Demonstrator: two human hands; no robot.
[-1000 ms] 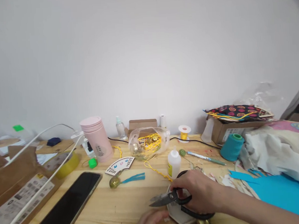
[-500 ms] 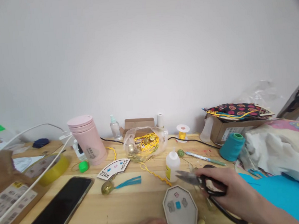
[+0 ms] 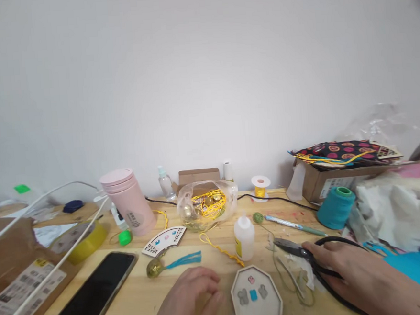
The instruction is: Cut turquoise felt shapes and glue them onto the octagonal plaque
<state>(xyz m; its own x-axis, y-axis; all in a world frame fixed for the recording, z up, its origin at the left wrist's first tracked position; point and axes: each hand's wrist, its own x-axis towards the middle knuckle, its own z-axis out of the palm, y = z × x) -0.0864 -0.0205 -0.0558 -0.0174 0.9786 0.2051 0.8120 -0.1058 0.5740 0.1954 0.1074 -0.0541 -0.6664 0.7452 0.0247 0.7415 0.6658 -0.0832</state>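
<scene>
Black scissors [image 3: 310, 256] lie gripped in the right hand [image 3: 350, 270], blades pointing left; the left hand [image 3: 191, 300], loosely spread, rests beside the tray [image 3: 255, 296].

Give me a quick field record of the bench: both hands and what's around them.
left hand: flat on wooden table, holding nothing, beside octagonal tray
right hand: gripping black scissors, blades pointing left
glue bottle: upright, behind the tray
teal thread cone: upright, far right
pink tumbler: upright, left of the bag of gold bells
phone: face up, left
</scene>
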